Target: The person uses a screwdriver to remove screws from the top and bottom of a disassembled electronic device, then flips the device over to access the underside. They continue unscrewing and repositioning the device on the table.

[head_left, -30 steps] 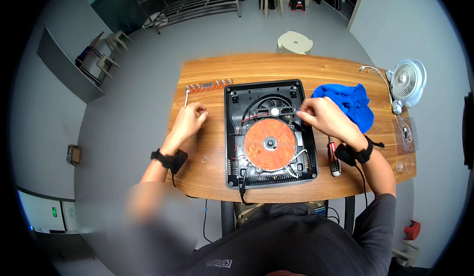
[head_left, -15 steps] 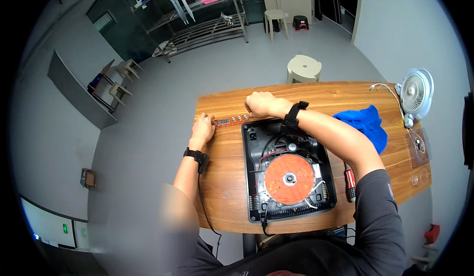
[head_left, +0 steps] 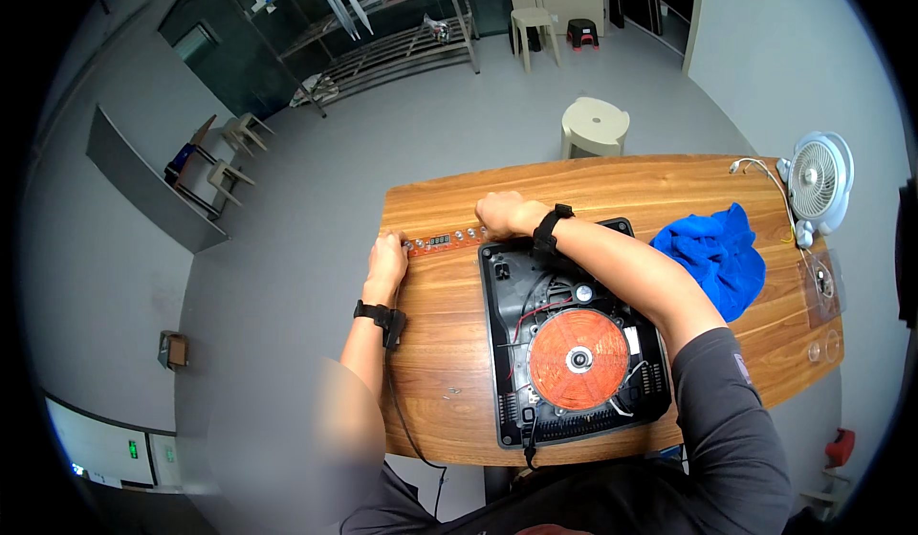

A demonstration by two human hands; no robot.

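A narrow orange-brown circuit board (head_left: 442,241) with round buttons and a small dark display lies near the far left part of the table. My left hand (head_left: 387,260) pinches its left end with closed fingers. At its other end, my right hand (head_left: 505,214) is curled, its fingertips hidden beneath the hand and apparently on the board. Below my right wrist sits an opened induction cooker's black housing (head_left: 516,291), its insides facing up. A round copper-coloured coil (head_left: 555,368) fills its near half, with red, white and black wires around it.
Right of the housing lies a crumpled blue cloth (head_left: 712,258). A white fan (head_left: 819,181) and a clear plastic piece (head_left: 822,286) stand along the table's right side. Tiny screws (head_left: 452,393) lie left of the housing. A stool (head_left: 595,126) stands beyond the far edge.
More of the circuit board shows between my hands, and my left hand sits slightly lower and further left. The housing appears further right in view. The red-handled screwdriver beside it is now hidden.
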